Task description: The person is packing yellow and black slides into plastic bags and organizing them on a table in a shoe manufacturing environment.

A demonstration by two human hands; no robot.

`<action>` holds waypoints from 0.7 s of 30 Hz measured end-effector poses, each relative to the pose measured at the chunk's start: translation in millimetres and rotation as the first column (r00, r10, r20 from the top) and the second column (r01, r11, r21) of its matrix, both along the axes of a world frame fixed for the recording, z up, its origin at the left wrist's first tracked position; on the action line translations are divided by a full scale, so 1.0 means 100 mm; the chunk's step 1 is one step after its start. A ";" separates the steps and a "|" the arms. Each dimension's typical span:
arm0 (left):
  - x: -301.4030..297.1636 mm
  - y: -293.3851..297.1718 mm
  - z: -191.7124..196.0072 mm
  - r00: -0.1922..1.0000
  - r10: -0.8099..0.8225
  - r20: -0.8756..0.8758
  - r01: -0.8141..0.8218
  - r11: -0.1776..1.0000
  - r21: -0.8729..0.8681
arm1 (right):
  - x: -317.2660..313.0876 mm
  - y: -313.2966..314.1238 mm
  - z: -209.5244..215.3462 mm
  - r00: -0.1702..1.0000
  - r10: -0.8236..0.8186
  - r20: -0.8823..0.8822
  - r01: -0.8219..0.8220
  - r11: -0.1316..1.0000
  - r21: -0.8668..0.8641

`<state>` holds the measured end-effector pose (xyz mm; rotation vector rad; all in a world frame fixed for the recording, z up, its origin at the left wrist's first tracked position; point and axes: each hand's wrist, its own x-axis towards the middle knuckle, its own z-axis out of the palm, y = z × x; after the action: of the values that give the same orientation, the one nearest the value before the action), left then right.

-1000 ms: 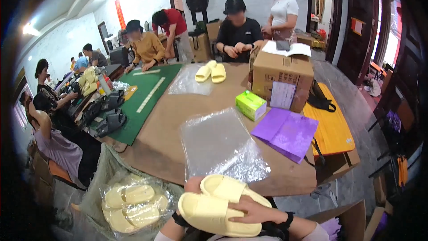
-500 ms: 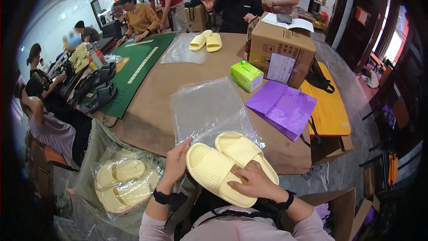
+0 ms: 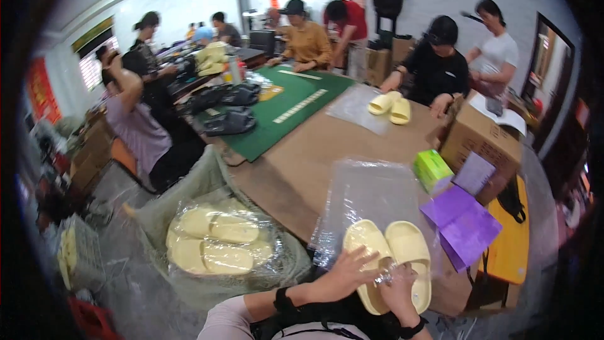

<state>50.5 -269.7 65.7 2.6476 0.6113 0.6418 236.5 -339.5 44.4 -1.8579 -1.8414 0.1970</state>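
A pair of pale yellow slide slippers [image 3: 408, 243] lies side by side at the near table edge, toes pointing away from me. Glints of clear film show over their straps and near my fingers. My left hand [image 3: 340, 275] reaches across from the left, its fingers stretched out against the left slipper. My right hand [image 3: 397, 288] has its fingers bent round the inner sides of both slippers at the middle. Beyond them a clear plastic bag [image 3: 371, 192] lies flat on the brown table [image 3: 283, 192]; its near part runs to the slippers.
Left of me stands a green mesh-lined bin [image 3: 217, 173] with bagged yellow slippers [image 3: 220, 242]. To the right are a purple paper bag [image 3: 465, 226], a green tissue box [image 3: 433, 170] and a cardboard carton [image 3: 481, 141]. Another yellow pair [image 3: 390, 107] sits farther off, near a co-worker in black [image 3: 437, 66].
My view has swung left. The slippers have gone from tilted in my right hand to lying straighter at the table edge. My left hand has moved from the bag's edge onto the left slipper.
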 end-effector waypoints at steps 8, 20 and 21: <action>-0.04 -0.20 -0.07 0.919 -0.260 0.297 0.367 0.841 -0.398 | 0.01 0.28 -0.21 0.996 -0.094 -0.002 0.094 0.994 -0.058; -0.10 -0.16 -0.35 0.994 -0.032 0.102 0.052 0.978 -0.204 | 0.19 -0.08 -0.17 0.983 0.170 0.074 -0.159 0.979 -0.129; -0.11 -0.21 -0.31 0.995 -0.029 0.100 0.048 0.979 -0.200 | 0.22 -0.15 -0.19 0.982 0.179 0.061 -0.171 0.978 -0.121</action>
<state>39.7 -290.9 34.3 2.4186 0.5644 0.6554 258.2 -354.4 25.0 -1.7987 -2.0853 0.3081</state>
